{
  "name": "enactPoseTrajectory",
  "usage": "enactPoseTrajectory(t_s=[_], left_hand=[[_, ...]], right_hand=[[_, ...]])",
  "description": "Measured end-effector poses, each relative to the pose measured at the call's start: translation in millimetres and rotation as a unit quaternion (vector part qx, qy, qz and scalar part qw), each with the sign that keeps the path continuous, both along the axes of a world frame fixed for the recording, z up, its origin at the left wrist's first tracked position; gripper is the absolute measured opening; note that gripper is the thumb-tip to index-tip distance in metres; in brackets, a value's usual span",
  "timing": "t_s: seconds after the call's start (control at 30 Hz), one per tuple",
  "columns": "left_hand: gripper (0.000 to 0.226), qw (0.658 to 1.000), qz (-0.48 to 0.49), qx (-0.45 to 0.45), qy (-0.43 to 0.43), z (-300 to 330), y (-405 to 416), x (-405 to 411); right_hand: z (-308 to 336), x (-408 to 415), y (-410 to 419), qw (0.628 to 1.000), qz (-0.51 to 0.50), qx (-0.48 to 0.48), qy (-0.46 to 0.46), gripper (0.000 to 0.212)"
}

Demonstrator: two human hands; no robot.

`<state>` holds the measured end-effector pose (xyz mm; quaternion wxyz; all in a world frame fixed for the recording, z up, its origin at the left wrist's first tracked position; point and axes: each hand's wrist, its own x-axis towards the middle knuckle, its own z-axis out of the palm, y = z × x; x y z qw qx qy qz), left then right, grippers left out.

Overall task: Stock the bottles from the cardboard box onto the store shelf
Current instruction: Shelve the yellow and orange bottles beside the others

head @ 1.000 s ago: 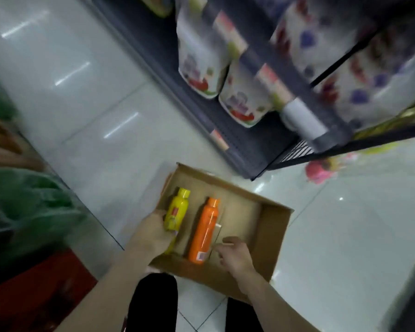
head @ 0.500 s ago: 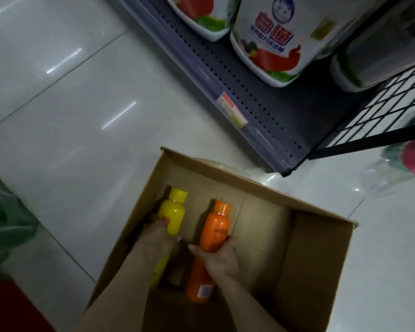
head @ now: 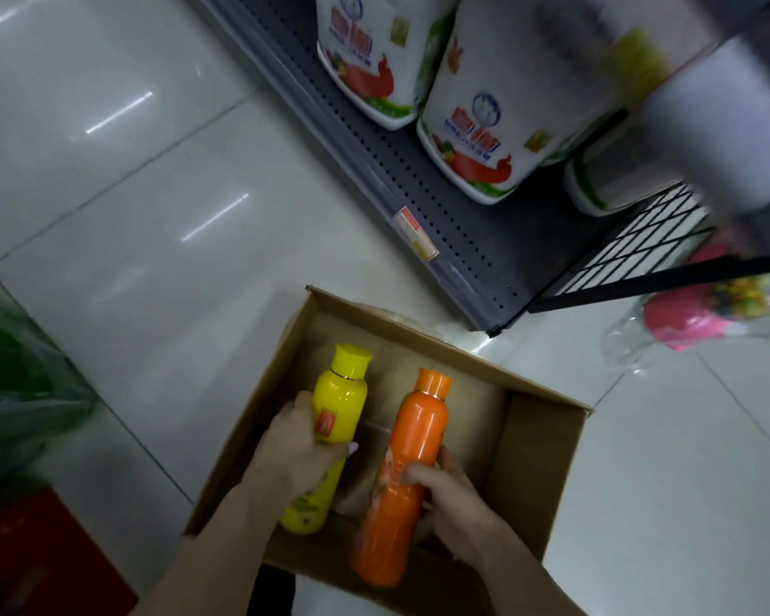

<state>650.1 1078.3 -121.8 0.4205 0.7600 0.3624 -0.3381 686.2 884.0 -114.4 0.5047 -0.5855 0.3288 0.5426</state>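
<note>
Head view: the open cardboard box on the floor holds a yellow bottle and an orange bottle, side by side. The left hand wraps the yellow bottle's middle; the right hand grips the orange one, both forearms reaching down into the box.

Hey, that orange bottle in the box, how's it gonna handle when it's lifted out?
The orange bottle looks rigid and glossy, so it may be a bit slippery in the right hand. Its round, slim body would probably roll if laid on the shelf, and it may tip easily standing upright.
</note>
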Motion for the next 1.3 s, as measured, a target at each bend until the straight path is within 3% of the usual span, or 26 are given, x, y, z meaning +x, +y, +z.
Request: enactPoseTrajectory(t_s=[0.07, 0.17, 0.37, 0.5, 0.63, 0.77, 0.87, 0.93, 1.0, 1.07, 1.17, 1.3], left_hand=[[0.057, 0.999, 0.029, -0.024, -0.028, 45, 3, 1], [0.049, 0.995, 0.06, -0.047, -0.066, 122, 15, 4], [0.047, 0.988, 0.091, -0.039, -0.116, 296, 56, 16], [0.051, 0.978, 0.109, -0.035, -0.173, 414, 75, 33], [0.073, 0.963, 0.093, -0.044, -0.251, 512, 87, 57], [0.06, 0.929, 0.065, -0.048, -0.36, 615, 90, 98], [0.06, 0.901, 0.053, -0.045, -0.427, 671, 98, 132], [0.066, 0.88, 0.048, -0.034, -0.472, 696, 104, 153], [0.055, 0.859, 0.039, -0.012, -0.511, 723, 110, 171], [0.043, 0.844, 0.02, 0.011, -0.535, 749, 117, 189], [0.048, 0.828, 0.007, 0.015, -0.561, 774, 128, 215], [0.051, 0.801, -0.012, 0.044, -0.598, 789, 140, 254]], right_hand=[[44, 4, 4, 0.999, -0.004, 0.034, 0.029, 0.069], [114, 9, 15, 0.998, 0.001, 0.056, 0.031, 0.096], [295, 32, 46, 0.994, 0.016, 0.105, -0.04, 0.084], [416, 52, 57, 0.987, 0.015, 0.116, -0.113, 0.081], [525, 78, 59, 0.967, 0.034, 0.126, -0.218, 0.085], [616, 106, 58, 0.931, 0.046, 0.098, -0.35, 0.081], [668, 125, 61, 0.886, 0.043, 0.073, -0.456, 0.089], [700, 135, 66, 0.863, 0.032, 0.075, -0.499, 0.072], [728, 145, 72, 0.841, 0.018, 0.087, -0.534, 0.052], [748, 156, 82, 0.818, 0.018, 0.079, -0.57, 0.049], [768, 176, 105, 0.79, 0.0, 0.053, -0.611, 0.055], [784, 211, 138, 0.751, -0.039, 0.033, -0.659, 0.042]])
